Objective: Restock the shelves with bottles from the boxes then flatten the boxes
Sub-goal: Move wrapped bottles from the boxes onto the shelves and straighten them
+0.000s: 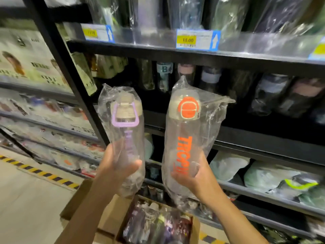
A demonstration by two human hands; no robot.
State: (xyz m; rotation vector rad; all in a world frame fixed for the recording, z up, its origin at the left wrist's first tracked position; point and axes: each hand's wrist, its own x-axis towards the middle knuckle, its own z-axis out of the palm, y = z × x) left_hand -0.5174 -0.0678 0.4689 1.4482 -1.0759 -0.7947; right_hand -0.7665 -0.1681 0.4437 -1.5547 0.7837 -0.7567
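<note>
Two bottles up at once, one per hand, both in clear plastic bags, caps up. Left hand (pixel 117 166) has the purple-handled bottle (pixel 125 138); its fingers (pixel 136 163) are wrapped around the lower body, clamped on it through the bag. Right hand (pixel 191 175) has the orange-lettered bottle (pixel 184 138), cream lid with an orange disc; fingers clamped on the lower part, thumb across the front over the print.

The low grip probably keeps the tops free to go into the shelf first and keeps the hands clear of the shelf lip. Both are held upright to match how the stock already stands.

Both bottles are in the air in front of the middle shelf (pixel 246 136), not touching it. Bagged bottles stand at the back of that shelf, and the front looks open, so likely the target row. A price tag (pixel 197 40) sits on the shelf edge above.

The open cardboard box (pixel 107 224) is on the floor below the hands, flaps out, with more bagged bottles (pixel 158 224) inside, so the box is not empty and flattening is not yet due.

Judgement: mid-restock, carrying step. Loose bag plastic could slip or snag on the shelf edge.
</note>
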